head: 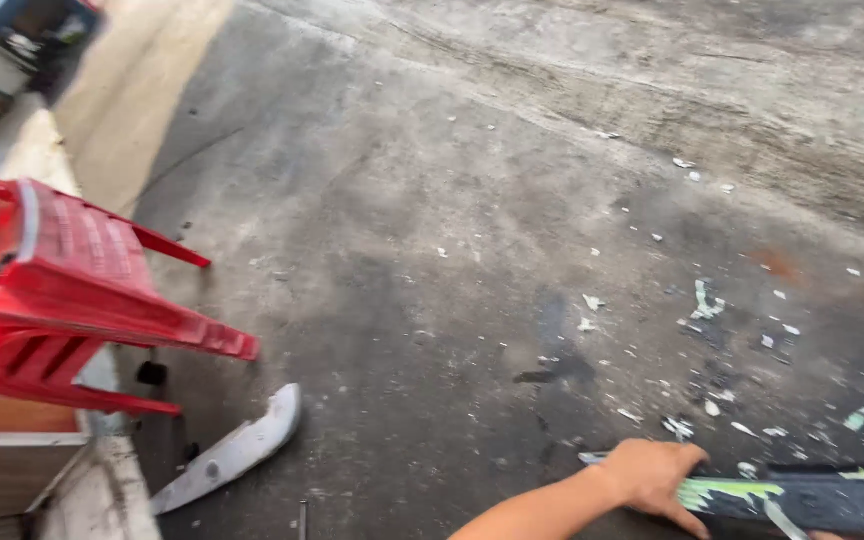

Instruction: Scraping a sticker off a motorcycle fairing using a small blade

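My left hand (652, 475) is at the bottom edge, with the forearm coming in from the lower left. Its fingers curl over the left end of a long dark panel (832, 498) that lies on the concrete floor. The panel carries strips of peeling green and white coating. A sliver of skin at the bottom right edge, beside the panel, may be my right hand (826, 536); too little of it shows to tell its state.
Pale and green flakes (707, 300) are scattered over the grey concrete around the panel. Stacked red plastic chairs (62, 290) stand at the left above a wooden box (12, 470). A curved grey plastic part (237, 445) lies on the floor beside them.
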